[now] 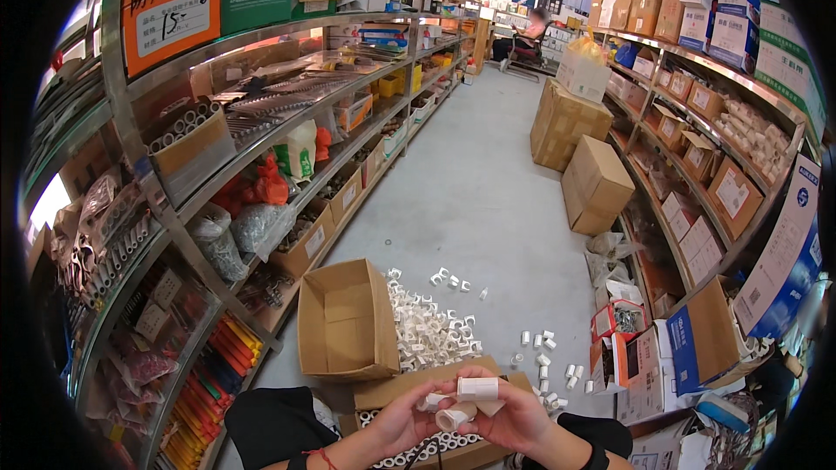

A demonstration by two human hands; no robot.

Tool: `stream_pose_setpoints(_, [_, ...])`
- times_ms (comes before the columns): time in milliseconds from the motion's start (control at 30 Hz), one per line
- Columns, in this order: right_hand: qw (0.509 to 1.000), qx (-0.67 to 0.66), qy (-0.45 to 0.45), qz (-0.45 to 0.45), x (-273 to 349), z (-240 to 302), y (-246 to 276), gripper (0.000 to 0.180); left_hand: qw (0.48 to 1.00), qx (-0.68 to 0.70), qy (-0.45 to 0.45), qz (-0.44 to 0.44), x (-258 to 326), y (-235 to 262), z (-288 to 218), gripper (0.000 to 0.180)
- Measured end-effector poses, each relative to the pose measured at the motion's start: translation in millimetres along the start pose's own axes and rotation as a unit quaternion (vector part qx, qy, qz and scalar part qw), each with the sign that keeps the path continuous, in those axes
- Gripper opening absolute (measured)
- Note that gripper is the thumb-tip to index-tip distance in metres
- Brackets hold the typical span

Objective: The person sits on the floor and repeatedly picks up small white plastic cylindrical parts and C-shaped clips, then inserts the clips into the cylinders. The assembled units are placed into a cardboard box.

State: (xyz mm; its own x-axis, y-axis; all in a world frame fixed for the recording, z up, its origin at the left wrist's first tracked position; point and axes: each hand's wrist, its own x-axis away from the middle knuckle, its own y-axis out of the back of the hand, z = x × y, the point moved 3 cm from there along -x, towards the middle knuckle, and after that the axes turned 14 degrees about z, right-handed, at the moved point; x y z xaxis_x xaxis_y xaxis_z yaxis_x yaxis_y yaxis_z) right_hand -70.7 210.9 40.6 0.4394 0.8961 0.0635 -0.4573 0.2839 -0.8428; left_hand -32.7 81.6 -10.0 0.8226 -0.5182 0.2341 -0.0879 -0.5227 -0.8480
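My left hand and my right hand meet low in the middle, fingers closed round several white plastic pipe couplings. One coupling lies across the top, by my right fingers. Another coupling shows its open round end between both hands. Below them stands an open cardboard box with rows of white fittings, partly hidden by my hands. Past this box, a heap of white pipe clips lies on the floor. Loose white couplings are scattered to the right of the heap.
An open cardboard box stands left of the heap. Metal shelving with hardware lines the left; stocked shelves line the right. Large closed cartons stand along the right of the aisle. A person sits far back.
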Motion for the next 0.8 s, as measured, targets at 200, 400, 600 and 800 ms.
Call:
stream_pose_setpoints(200, [0.999, 0.044, 0.004, -0.007, 3.9, 1.8, -4.1, 0.034, 1.000, 0.020, 0.005, 0.012, 0.9, -4.1, 5.6, 0.042])
stream_pose_setpoints(400, [0.983, 0.163, 0.057, -0.053, 7.2, 5.3, -16.5, 0.037, 0.998, 0.039, 0.031, 0.042, -7.0, 2.7, 19.4, 0.045])
stream_pose_setpoints(600, [0.875, 0.471, 0.075, -0.085, 2.8, 8.4, -5.1, 0.041, 0.998, 0.055, 0.022, 0.014, -12.6, -15.1, 16.7, 0.047])
stream_pose_setpoints(800, [0.843, 0.527, 0.087, -0.066, 4.2, -4.7, -3.0, 0.041, 0.995, 0.083, 0.000, 0.046, -18.6, -13.6, 24.2, 0.052])
